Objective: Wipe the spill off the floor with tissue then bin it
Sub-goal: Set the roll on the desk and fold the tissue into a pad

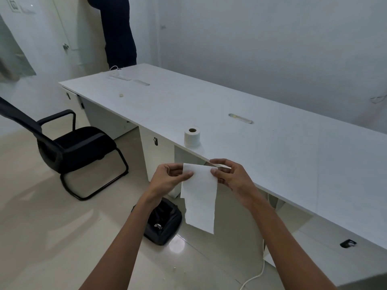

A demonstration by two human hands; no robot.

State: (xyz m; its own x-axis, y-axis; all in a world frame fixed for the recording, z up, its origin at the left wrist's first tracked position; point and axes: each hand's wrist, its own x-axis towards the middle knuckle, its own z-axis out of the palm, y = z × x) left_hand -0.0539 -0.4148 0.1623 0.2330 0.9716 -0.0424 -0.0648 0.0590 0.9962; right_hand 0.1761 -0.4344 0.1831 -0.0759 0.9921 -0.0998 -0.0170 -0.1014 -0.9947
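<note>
1. Head view: I've got the tissue strip [200,197] pinched at its top corners, left hand [167,177] at 9 o'clock, right hand [232,175] at 3, both grips closed on it, out in front of the bench [272,143] edge.
2. Risk: it's thin, so pulling apart could tear it.
3. Spill isn't visible; I could wipe the wrong patch of floor [62,237].
4. Tissue looks white, dry, ragged along the bottom, hanging above the black bin [163,225] at 6 o'clock.
</note>
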